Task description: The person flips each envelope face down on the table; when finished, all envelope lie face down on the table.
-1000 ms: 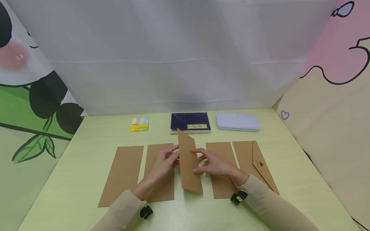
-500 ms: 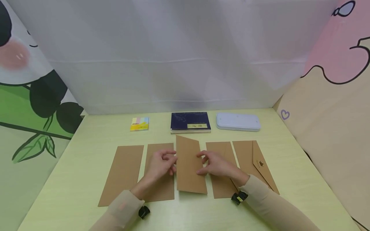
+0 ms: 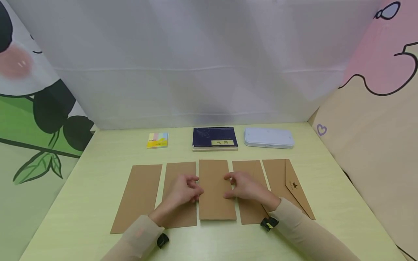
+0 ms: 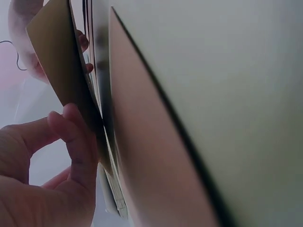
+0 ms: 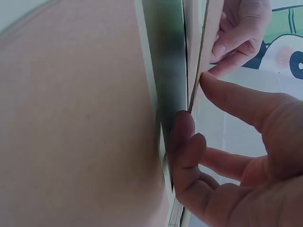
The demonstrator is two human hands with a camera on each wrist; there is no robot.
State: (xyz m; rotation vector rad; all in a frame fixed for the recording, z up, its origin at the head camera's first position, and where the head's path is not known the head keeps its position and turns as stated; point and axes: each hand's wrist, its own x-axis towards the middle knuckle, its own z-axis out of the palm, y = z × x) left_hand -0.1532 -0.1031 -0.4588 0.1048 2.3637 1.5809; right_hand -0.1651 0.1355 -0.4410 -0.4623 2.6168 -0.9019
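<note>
A brown kraft envelope [image 3: 215, 203] lies nearly flat in the middle of the row, plain face up, slightly above the table in the wrist views. My right hand [image 3: 246, 186] pinches its right edge, thumb [image 5: 236, 97] on the upper face and curled fingers at the edge. At the left edge, my left hand [image 3: 184, 190] holds it lightly with thumb and bent fingers; the exact contact is partly hidden. Under my left forearm and hand lies another plain envelope [image 3: 179, 217]. Beneath my right hand is an envelope [image 3: 246, 214] with its flap side partly covered.
A plain envelope [image 3: 138, 195] lies far left, and one with a crown-marked flap [image 3: 277, 174] far right. Along the back stand sticky notes [image 3: 158, 140], a dark blue book [image 3: 213, 136] and a pale case [image 3: 269, 137]. A white cloth [image 3: 202, 72] hangs behind the table.
The middle envelope, tilted on edge and raised before, has turned down nearly flat between its neighbours. My left hand shifted down along its left edge; my right hand kept its grip and lowered.
</note>
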